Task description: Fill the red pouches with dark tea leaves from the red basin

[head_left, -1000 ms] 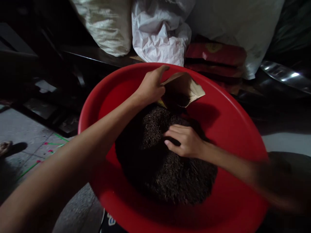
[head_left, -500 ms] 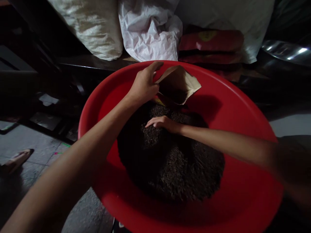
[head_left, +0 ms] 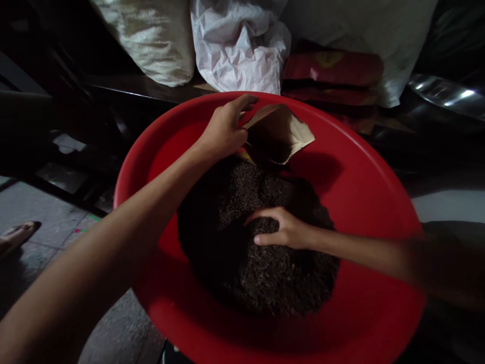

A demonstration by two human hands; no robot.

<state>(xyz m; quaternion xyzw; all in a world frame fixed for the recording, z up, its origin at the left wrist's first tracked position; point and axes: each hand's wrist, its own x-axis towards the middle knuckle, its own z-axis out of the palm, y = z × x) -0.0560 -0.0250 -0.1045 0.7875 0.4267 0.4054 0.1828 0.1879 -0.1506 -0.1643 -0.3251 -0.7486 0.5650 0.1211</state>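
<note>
A wide red basin [head_left: 371, 202] holds a heap of dark, loose, dry flakes [head_left: 265, 278]. At its far side a paper bag [head_left: 302, 134] leans with its mouth open toward me, its inside dark. My left hand [head_left: 227, 126] grips the left edge of this bag between thumb and fingers. Over the middle of the heap is my right hand [head_left: 286, 230], thumb and fingers spread apart and touching the flakes, with nothing held between them.
Behind the basin stand a cream woven sack [head_left: 159, 45], a white crumpled bag [head_left: 242, 50] and red packets [head_left: 337, 68]. A shiny metal bowl [head_left: 447, 93] is at the right. A person's foot [head_left: 18, 235] shows on the tiled floor at left.
My right hand has moved nearer to me and slightly right over the heap, and its thumb and fingers have spread. My left hand stays at the bag.
</note>
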